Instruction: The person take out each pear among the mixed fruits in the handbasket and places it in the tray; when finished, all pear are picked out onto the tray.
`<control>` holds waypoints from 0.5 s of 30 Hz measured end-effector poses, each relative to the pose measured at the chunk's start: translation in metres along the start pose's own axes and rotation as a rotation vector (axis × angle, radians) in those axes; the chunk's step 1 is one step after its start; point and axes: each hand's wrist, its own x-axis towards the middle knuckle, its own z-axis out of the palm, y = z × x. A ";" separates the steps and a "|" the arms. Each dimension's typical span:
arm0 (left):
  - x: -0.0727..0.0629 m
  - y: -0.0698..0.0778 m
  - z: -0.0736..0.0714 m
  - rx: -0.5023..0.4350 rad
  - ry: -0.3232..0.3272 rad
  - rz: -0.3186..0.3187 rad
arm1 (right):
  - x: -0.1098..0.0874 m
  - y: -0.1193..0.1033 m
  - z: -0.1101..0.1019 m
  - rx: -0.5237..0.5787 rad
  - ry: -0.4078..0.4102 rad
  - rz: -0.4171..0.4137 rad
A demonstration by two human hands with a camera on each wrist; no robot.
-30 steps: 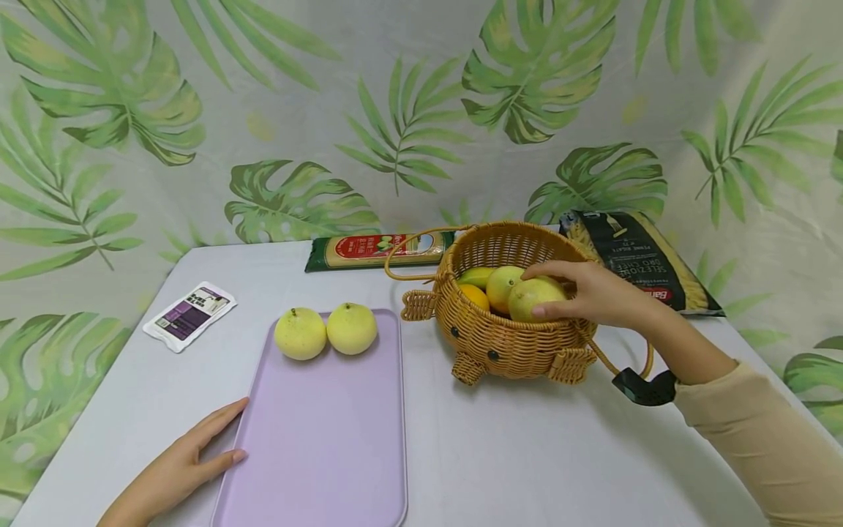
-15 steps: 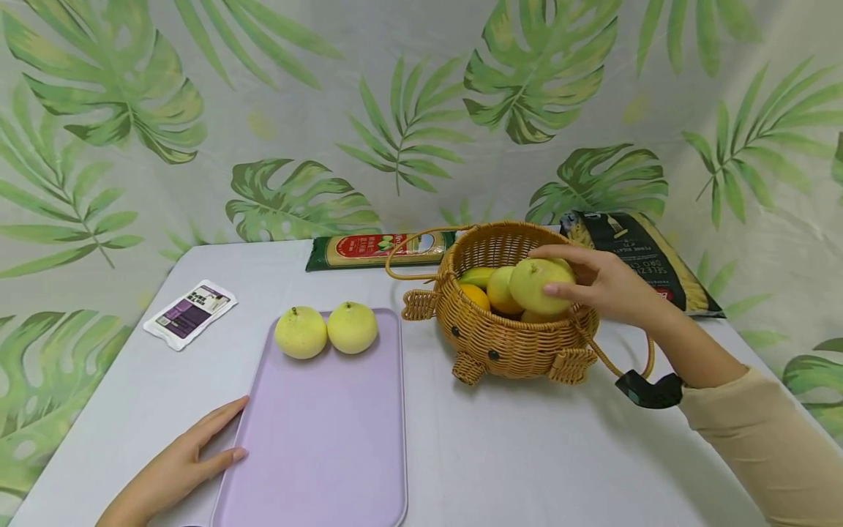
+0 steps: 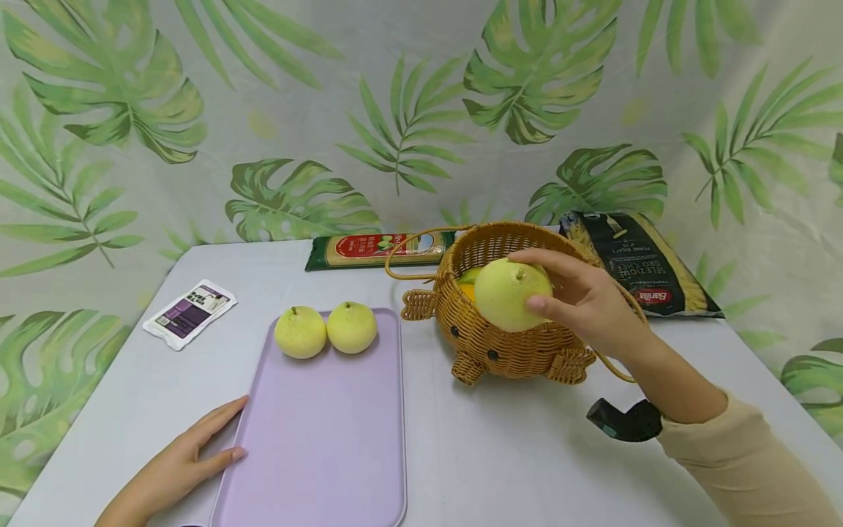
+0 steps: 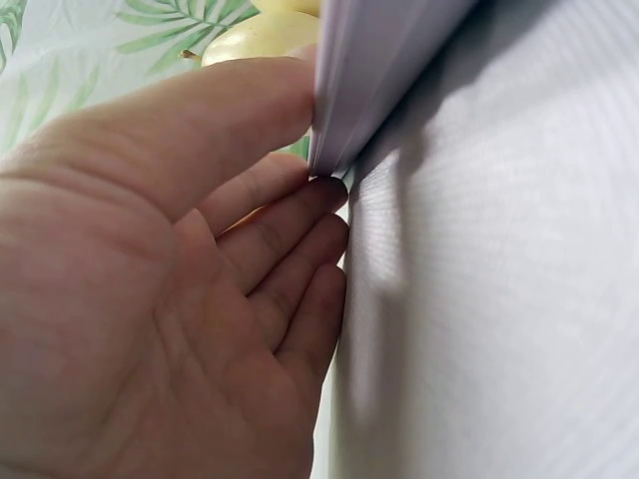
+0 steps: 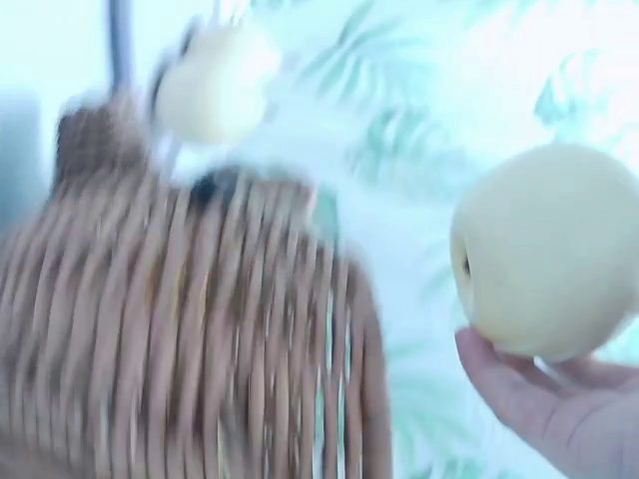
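My right hand (image 3: 589,304) grips a round yellow-green pear (image 3: 502,296), thumb on the near side and fingers over the far side. It is held over the front rim of a pig-shaped wicker basket (image 3: 527,355). Part of an orange fruit (image 3: 467,290) shows inside; the held pear hides most of the contents. In the right wrist view the pear (image 5: 554,249) is up beside the blurred basket (image 5: 190,329). My left hand (image 3: 184,461) rests with extended fingers at the left edge of a lilac tray (image 3: 323,432). Two similar pears (image 3: 300,333) sit side by side at the tray's far end.
A green-ended pasta packet (image 3: 378,250) lies at the back behind the tray and basket. A black bag of penne (image 3: 648,263) is behind the basket on the right. At the left lies a small white-and-purple pouch (image 3: 189,315). The basket's handle (image 3: 402,277) loops out sideways.
My right hand has lifted the pear out of the basket and brought it left and toward me, over the front rim. The left hand and tray have stayed put.
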 end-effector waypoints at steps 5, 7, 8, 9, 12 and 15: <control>0.000 0.000 0.000 -0.001 -0.002 0.003 | 0.008 -0.001 0.040 0.149 0.045 0.004; 0.000 0.000 0.000 0.001 -0.001 0.006 | 0.013 0.001 0.058 0.213 0.049 0.024; 0.000 0.001 0.000 0.001 -0.001 0.007 | 0.016 0.002 0.067 0.242 0.049 0.033; 0.000 0.001 0.000 -0.001 -0.001 0.006 | 0.020 0.003 0.077 0.270 0.048 0.041; 0.000 0.001 0.000 -0.004 -0.004 0.003 | 0.030 0.009 0.105 0.302 0.047 0.043; 0.001 0.002 -0.001 -0.012 -0.006 0.004 | 0.041 0.017 0.134 0.306 0.040 0.035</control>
